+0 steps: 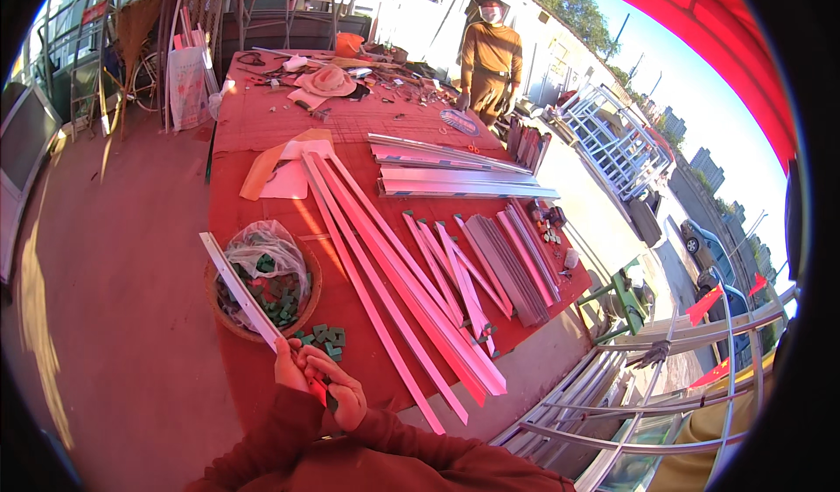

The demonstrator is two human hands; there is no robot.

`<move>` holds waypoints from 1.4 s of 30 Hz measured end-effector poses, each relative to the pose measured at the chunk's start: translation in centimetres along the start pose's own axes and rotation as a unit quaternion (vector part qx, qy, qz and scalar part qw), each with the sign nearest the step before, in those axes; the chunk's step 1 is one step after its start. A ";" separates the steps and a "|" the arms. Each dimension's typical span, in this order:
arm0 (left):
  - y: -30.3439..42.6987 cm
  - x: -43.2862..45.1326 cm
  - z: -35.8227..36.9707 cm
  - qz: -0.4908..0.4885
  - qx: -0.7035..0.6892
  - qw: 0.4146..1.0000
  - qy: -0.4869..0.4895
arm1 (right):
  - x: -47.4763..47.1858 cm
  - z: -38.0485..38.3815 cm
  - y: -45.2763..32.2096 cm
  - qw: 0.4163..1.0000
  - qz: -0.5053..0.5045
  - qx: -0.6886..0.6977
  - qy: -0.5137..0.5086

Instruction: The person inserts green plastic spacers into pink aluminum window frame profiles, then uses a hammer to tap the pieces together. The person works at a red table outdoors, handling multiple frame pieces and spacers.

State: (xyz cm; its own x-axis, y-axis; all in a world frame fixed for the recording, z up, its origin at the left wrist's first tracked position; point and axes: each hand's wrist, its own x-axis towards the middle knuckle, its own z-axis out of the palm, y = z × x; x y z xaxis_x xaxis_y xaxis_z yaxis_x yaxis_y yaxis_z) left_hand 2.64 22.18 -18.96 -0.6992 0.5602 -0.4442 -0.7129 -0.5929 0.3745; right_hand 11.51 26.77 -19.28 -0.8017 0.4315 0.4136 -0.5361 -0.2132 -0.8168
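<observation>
My left hand (289,365) grips a long, pale metal profile strip (241,290), which slants up and left across a round basket (314,275). Close beside it, my right hand (339,387) has its fingers curled around the strip's near end, holding a small dark green plastic piece (332,402). How the piece meets the strip is hidden by the fingers. In the basket, a clear plastic bag (269,239) surrounds many green plastic pieces (279,302). Several loose green pieces (326,340) lie on the red-covered table (357,374) just beyond my hands.
Long profile strips (394,266) run across the table, with shorter bundles (502,269) to their right. Wide silver profiles (459,180) lie farther back. A cordless drill (548,215) rests at the right edge. Beyond the cluttered far end stands a masked person (492,52). Metal frames (656,393) fill the lower right.
</observation>
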 end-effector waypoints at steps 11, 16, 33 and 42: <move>-1.4 3.4 0.6 0.033 0.045 0.996 -0.066 | 0.9 -4.3 0.7 0.987 0.021 -0.158 0.005; 0.5 6.1 -5.9 0.232 0.494 0.825 -0.148 | 2.0 -9.5 -0.9 0.964 0.201 -0.173 0.027; 1.8 4.0 -9.5 0.103 0.162 0.979 -0.064 | 1.7 -3.8 4.5 0.975 0.206 -0.068 0.047; 5.2 2.0 -12.8 0.219 0.047 0.972 0.070 | -0.1 -16.9 15.4 0.740 0.164 -0.653 -0.011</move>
State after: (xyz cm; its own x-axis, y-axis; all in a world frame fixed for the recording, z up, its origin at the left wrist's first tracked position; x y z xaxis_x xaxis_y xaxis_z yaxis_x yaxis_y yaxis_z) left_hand -1.76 12.82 -28.39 -0.9274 0.1785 -0.3287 -0.3549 -0.6973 0.6227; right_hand 7.77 38.30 -38.74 -0.8443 0.5263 0.1013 0.3884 0.7311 -0.5609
